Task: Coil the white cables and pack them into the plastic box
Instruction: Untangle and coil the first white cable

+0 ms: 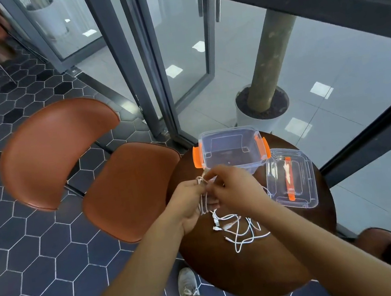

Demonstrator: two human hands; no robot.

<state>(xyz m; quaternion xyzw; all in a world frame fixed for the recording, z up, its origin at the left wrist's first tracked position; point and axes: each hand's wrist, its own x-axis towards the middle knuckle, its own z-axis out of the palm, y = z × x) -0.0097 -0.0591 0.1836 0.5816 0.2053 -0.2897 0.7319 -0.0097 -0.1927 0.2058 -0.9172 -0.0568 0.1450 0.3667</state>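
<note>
I had the left hand (187, 206) over the left edge of the round dark table (233, 274). Its fingers were curled round a coil (202, 201) of white cable, and the loops hung down through the fist. The right hand (237, 188) was up against it from the right. Its thumb and fingertips pinched the cable at the top of the coil, just above the left knuckles. The two hands touched there, and from the head camera I could not tell which strand the right fingers held.

A strand ran from the bottom of the coil to the loose cables (239, 228). These lay in a white tangle on the table, just on my side of the hands, with several plugs showing at the left of the tangle.

The clear plastic box (252, 143) stood open at the far edge of the table, just beyond the hands, with an orange latch on its left side and another on its right. I saw the dark tabletop through its bottom. Its lid (303, 182) lay flat on the table just right of the box, clear with an orange strip down the middle, and its far corner was close against the right latch.

A brown chair (124, 188) stood left of the table, its seat near the table's edge, on a floor (28, 261) of dark hexagonal tiles. Behind the glass past the box was a white plant pot (243, 115) with a thick trunk rising from it. A light shoe (188, 285) showed on the floor by the table's near-left edge.
</note>
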